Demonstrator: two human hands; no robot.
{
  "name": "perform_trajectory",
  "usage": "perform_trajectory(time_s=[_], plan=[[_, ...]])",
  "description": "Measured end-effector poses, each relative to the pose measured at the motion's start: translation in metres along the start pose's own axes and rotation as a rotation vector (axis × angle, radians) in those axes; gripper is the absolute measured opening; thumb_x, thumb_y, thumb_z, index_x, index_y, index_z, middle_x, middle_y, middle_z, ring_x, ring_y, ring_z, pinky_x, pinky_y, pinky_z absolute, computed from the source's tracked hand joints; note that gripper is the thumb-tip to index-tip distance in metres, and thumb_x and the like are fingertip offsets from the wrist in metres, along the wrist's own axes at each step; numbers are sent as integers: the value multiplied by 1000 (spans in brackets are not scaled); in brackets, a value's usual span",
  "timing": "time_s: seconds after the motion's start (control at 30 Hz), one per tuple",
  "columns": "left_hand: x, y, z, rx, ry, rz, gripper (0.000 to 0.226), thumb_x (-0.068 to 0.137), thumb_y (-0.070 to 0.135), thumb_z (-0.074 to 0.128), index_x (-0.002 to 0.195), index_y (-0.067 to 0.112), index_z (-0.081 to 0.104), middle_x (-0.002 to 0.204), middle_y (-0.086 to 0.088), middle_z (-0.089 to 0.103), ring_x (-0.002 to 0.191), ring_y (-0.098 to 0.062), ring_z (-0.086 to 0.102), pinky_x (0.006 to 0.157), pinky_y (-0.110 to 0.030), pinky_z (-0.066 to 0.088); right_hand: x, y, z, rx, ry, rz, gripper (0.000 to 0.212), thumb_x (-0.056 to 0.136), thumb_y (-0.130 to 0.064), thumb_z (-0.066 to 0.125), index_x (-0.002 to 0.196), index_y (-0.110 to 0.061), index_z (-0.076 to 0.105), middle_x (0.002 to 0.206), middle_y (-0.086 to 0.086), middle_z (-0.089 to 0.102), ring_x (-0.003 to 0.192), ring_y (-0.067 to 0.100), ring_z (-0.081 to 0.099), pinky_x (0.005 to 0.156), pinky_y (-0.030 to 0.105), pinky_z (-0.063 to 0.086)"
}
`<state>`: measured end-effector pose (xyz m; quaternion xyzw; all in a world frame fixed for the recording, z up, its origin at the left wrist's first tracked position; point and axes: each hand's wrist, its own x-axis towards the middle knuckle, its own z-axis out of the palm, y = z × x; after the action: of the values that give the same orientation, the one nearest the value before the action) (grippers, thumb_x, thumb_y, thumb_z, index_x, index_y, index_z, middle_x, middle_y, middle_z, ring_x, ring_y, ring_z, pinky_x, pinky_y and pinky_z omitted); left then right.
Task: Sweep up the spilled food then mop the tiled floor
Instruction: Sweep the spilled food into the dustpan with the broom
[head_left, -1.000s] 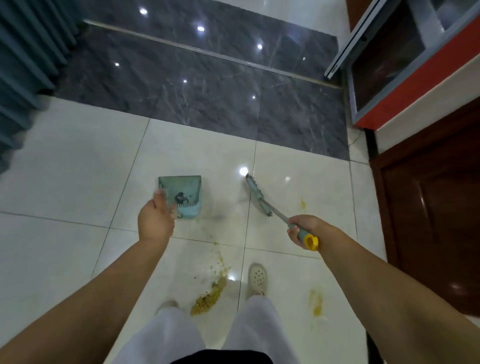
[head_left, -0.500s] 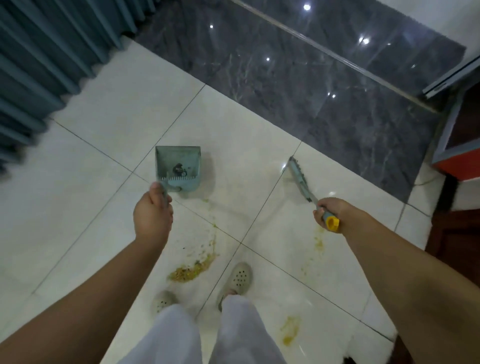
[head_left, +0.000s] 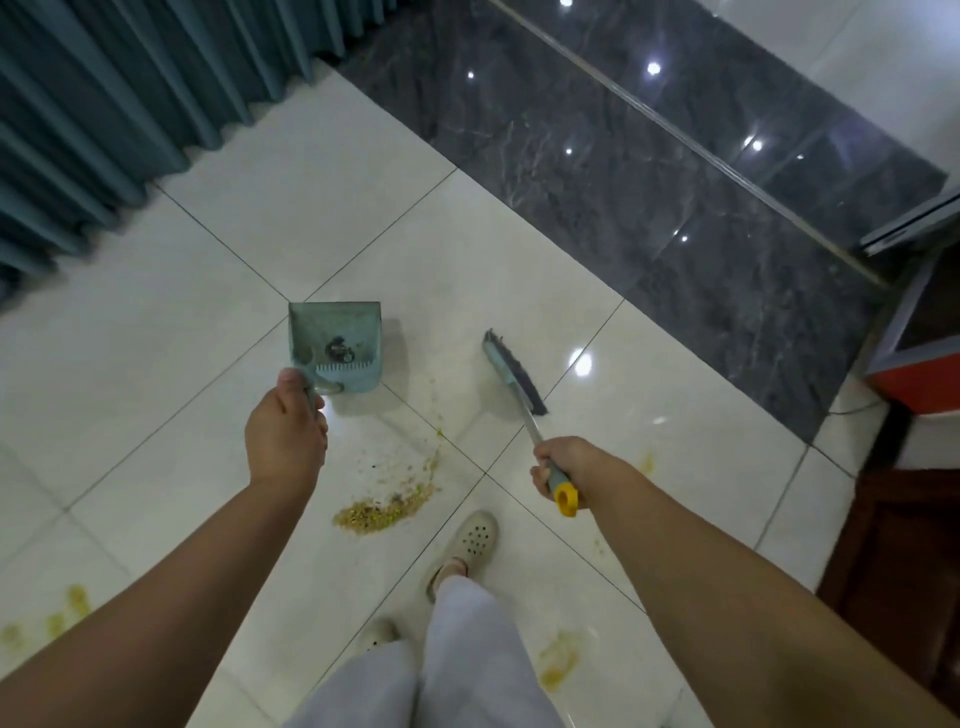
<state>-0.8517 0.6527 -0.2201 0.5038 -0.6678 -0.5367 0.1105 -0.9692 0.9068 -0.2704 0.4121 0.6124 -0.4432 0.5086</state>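
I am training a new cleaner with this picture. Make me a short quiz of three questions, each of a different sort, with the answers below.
1. True or false: the dustpan already holds the whole pile of crumbs.
2. Which hand holds the broom? A) the left hand B) the right hand C) both hands
3. Fill in: the yellow stains lie on the ____ tiles, not the dark ones.

Key
1. False: the pile lies on the floor between the dustpan and the person's shoe.
2. B: the left hand grips the dustpan's handle.
3. White.
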Motion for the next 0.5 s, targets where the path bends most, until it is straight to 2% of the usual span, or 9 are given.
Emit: perform_trajectory(time_s=[0.1, 0.23, 0.4, 0.5], plan=[[-7, -22, -35, 2, 14, -5, 55, 101, 45, 23, 65, 14, 50, 56, -11, 47, 46, -25, 41, 50, -30, 37, -9, 33, 39, -21, -20, -11, 12, 97, -8, 45, 88, -1, 48, 72, 11, 45, 28, 9, 37, 33, 11, 38], [-15, -50, -77, -16, 35, -12, 57, 100, 46, 22, 60, 14, 49, 53, -10, 46, 45, -26, 40, 55, -35, 37, -18, 79, 83, -21, -52, -32, 9, 98, -5, 39, 94, -3, 47, 67, 8, 40, 23, 9, 33, 32, 9, 35], [-27, -74, -117, -75, 53, -58, 55, 99, 48, 24, 62, 13, 46, 56, -8, 45, 46, -23, 37, 48, -28, 32, -30, 135, 120, -59, -71, -2, 12, 97, -5, 39, 88, -5, 47, 62, 6, 38, 23, 9, 32, 32, 10, 34], [-34, -84, -133, -70, 66, -71, 53, 98, 49, 25, 62, 16, 48, 58, -7, 47, 48, -23, 40, 50, -30, 36, -38, 160, 135, -75, -81, 20, 5, 97, -4, 39, 96, -5, 44, 62, 7, 38, 23, 10, 33, 32, 10, 35]])
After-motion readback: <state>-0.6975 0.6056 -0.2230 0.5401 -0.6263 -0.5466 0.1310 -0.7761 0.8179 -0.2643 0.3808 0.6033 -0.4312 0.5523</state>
